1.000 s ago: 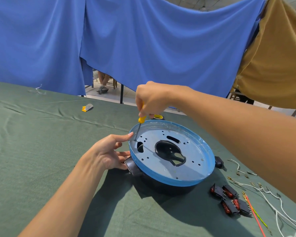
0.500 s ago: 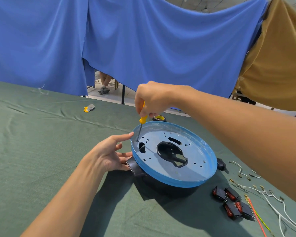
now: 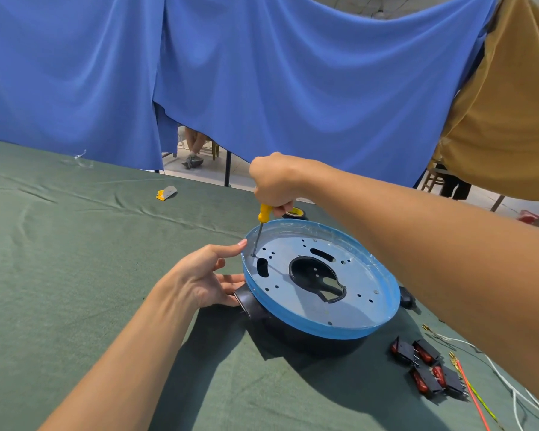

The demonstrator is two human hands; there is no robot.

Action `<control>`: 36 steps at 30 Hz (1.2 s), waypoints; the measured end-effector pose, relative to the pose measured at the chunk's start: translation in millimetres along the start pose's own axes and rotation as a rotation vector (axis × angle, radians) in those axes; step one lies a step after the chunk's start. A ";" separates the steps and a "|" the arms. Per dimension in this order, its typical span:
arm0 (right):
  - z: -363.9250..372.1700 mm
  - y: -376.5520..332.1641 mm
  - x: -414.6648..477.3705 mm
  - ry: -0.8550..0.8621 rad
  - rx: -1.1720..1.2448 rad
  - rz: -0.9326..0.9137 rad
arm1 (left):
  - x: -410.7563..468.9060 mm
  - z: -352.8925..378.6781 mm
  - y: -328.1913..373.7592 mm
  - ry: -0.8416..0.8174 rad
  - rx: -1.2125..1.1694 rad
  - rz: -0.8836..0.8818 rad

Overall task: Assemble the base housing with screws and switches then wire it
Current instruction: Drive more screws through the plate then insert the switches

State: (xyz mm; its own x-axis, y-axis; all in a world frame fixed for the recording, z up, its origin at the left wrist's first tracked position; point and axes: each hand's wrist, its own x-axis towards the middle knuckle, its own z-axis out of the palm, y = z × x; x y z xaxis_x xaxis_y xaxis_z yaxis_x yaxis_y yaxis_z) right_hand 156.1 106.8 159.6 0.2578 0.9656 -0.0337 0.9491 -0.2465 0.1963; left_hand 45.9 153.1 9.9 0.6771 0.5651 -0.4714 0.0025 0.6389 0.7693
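Screwdriver [image 3: 264,214] — near-upright, tip down

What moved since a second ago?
Nothing clearly moved. The right hand still grips the yellow screwdriver, its tip at the same hole by the rim of the base housing. The left hand still steadies the housing's side. The switches and wires lie as before.

The bench [image 3: 75,275], draped in creased green cloth, carries the round blue-rimmed base housing [image 3: 308,328], with a tape roll [image 3: 296,213] just behind it. Four black rocker switches [image 3: 427,368] and loose wires [image 3: 472,396] lie to the housing's right. A small yellow-grey scrap [image 3: 167,192] lies well apart, towards the far edge.
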 end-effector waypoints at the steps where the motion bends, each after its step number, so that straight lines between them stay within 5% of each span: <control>1: 0.2 1.4 1.3 -0.023 -0.003 0.010 | 0.0 0.1 0.1 -0.001 -0.002 -0.001; 7: -6.8 9.3 -12.1 -0.176 0.019 -0.053 | 1.9 -1.6 0.6 -0.012 -0.018 -0.012; 12: -6.6 11.9 -23.1 -0.037 -0.130 -0.173 | 2.6 -2.4 -0.4 -0.021 -0.009 0.004; 21: -2.6 -5.6 -14.3 -0.060 -0.227 -0.173 | 4.4 -1.5 -1.0 -0.008 0.004 0.009; 27: -4.2 -4.4 -5.7 -0.170 -0.190 -0.088 | 3.6 -1.5 -1.3 -0.005 0.006 0.013; 36: -3.7 0.0 -3.6 -0.472 0.246 0.289 | 3.9 -0.7 -1.3 -0.005 -0.002 0.017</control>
State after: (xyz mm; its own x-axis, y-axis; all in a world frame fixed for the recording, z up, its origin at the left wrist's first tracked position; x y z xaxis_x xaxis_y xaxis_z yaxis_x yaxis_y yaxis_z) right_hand 154.4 103.6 163.4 0.5102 0.7297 -0.4553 0.8284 -0.5591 0.0322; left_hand 48.0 154.9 6.7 0.6804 0.5735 -0.4563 -0.0102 0.6300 0.7766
